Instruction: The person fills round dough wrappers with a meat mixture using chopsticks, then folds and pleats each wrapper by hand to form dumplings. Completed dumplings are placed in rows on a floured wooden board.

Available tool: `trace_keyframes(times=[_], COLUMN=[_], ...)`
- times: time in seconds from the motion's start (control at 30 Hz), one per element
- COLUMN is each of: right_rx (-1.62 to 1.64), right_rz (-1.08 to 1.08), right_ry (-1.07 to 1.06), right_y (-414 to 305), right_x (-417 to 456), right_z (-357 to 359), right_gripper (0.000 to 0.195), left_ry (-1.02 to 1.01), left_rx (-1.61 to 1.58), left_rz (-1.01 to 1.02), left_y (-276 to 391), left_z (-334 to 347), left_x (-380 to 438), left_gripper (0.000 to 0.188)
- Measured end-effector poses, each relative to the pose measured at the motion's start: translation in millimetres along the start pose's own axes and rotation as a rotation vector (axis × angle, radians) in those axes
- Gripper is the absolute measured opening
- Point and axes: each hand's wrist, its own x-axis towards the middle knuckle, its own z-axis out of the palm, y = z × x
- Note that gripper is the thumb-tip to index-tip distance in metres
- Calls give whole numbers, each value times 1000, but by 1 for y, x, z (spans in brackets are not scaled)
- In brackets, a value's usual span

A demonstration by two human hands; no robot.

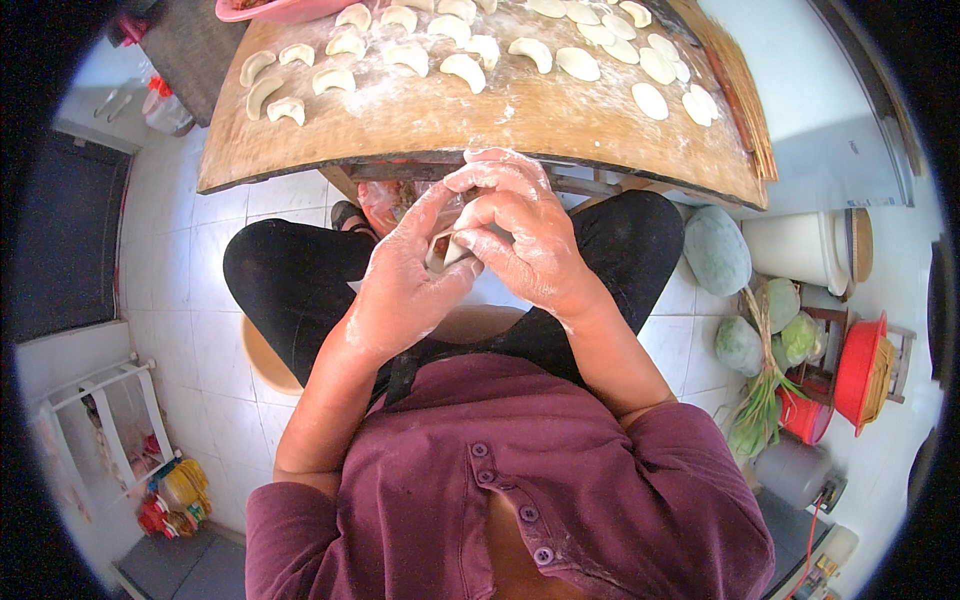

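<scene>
Between my two floury hands, above my lap, is a dumpling (452, 252) with its wrapper partly folded and brown filling showing at the gap. My left hand (401, 274) cups it from the left. Thumb and fingers of my right hand (529, 236) pinch the wrapper's edge; part of the dumpling is hidden behind them. On the wooden board (420, 139) just beyond my hands lie several folded dumplings (406, 58), spread over the left and middle. Flat round wrappers (649, 100) lie on the board's right side, some overlapping.
A pink basin (289, 9) sits at the board's far left. A straw brush (739, 97) runs along its right edge. Wax gourds (717, 251), scallions (759, 412) and a red basin (859, 373) stand at right. A plastic bag (382, 206) lies beneath the board; a white rack (105, 427) is at left.
</scene>
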Motion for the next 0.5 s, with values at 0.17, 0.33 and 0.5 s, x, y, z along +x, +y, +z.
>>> trace_keyframes(times=[0.17, 0.33, 0.5], right_rx=[51, 296, 460], right_rz=[72, 386, 633], right_ry=[31, 100, 78], right_y=[-1, -6, -13], right_x=[-3, -16, -18], right_z=[-2, -7, -6], right_gripper=[30, 49, 36], left_ry=[66, 172, 190], left_rx=[-81, -360, -355], left_rz=[-183, -220, -192], left_y=[-11, -8, -5], left_z=[-2, -2, -1], left_x=[-5, -7, -6], left_gripper=[46, 41, 40])
